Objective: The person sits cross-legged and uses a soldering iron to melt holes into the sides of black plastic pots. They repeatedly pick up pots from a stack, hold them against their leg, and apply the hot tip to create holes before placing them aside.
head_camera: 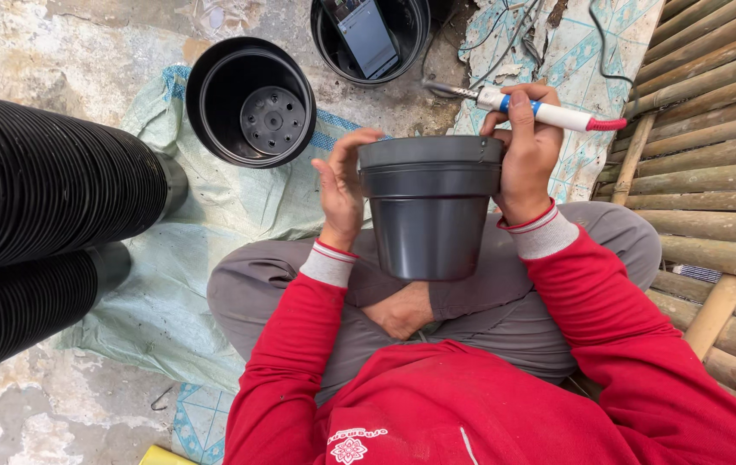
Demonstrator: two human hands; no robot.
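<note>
The grey plastic pot point(430, 211) lies on its side above my lap, rim pointing away from me, held between my two hands. My left hand point(341, 185) presses flat against the left side of the rim, fingers spread and curled over the edge. My right hand point(526, 159) steadies the right side of the rim while it also grips a soldering iron point(530, 108), a white tool with a blue band and a red end, its metal tip pointing left just above the pot's rim. The two hands are apart, the pot between them.

I sit cross-legged in grey trousers and red sleeves on a pale woven sack point(204, 215). Ahead of me on the sack stands a black pot point(252, 102), open side up, with holes in its base. Another black pot point(371, 39) stands farther off. Long stacks of black pots point(41, 185) lie on my left, and a bamboo bench point(712, 172) is on my right.
</note>
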